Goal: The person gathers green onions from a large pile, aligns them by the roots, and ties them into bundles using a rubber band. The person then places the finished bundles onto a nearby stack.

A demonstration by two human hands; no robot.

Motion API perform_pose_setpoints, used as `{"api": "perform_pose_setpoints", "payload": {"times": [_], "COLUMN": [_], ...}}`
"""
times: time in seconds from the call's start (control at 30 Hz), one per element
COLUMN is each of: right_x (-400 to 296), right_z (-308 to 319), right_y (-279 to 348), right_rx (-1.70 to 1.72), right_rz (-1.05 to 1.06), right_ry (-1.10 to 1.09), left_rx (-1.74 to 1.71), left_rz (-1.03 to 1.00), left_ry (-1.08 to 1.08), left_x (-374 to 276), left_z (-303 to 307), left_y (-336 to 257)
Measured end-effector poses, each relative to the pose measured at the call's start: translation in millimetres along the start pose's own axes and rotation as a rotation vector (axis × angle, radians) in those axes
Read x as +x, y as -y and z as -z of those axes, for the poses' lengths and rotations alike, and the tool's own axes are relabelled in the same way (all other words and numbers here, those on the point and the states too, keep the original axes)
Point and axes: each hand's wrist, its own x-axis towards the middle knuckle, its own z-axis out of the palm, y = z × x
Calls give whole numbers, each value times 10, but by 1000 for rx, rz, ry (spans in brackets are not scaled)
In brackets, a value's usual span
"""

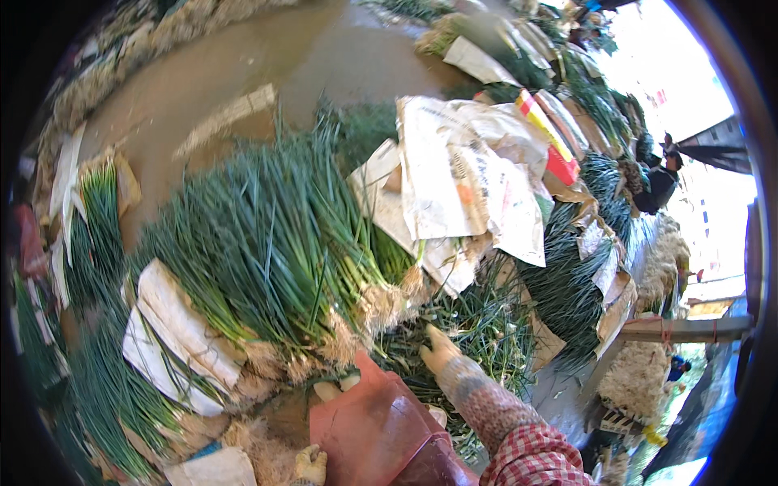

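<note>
My right hand (439, 351), in a pale work glove, is held over a heap of loose green scallion leaves (480, 328). Its thumb stands apart from the fingers, and nothing shows between them. My left hand (310, 464), gloved too, is low at the picture's edge beside my red apron (377, 413). Its fingers are curled; whether they hold anything is hidden. Close to it lies a tangle of pale roots (264, 449). A big row of scallions (261, 231) fans out before me, with the rooted ends (383, 304) towards me.
White woven sacks (450, 170) lie across the pile. A folded pale sheet (182, 334) rests among scallions at left. More bundles (559, 273) line the right side. Muddy wet ground (200, 79) spreads beyond. A person in dark clothes (659, 182) is farther off, near a wooden beam (687, 329).
</note>
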Motion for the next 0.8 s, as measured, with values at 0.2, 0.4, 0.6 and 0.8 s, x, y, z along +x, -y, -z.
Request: {"api": "perform_pose_setpoints", "payload": {"times": [0.2, 0.4, 0.6, 0.8], "right_x": [-827, -551, 1234, 3316], "right_z": [824, 1241, 1582, 1846], "right_y": [-1312, -2012, -1703, -1417], "right_rx": [-28, 83, 103, 235], "right_rz": [-762, -551, -357, -404], "right_ry": [196, -298, -298, -210], "left_rx": [-66, -148, 142, 443], "left_rz": [15, 76, 287, 283], "left_ry": [33, 81, -200, 32], "left_x": [236, 555, 694, -58], "left_z": [-53, -444, -1015, -1830], "left_y": [-30, -210, -595, -2646]}}
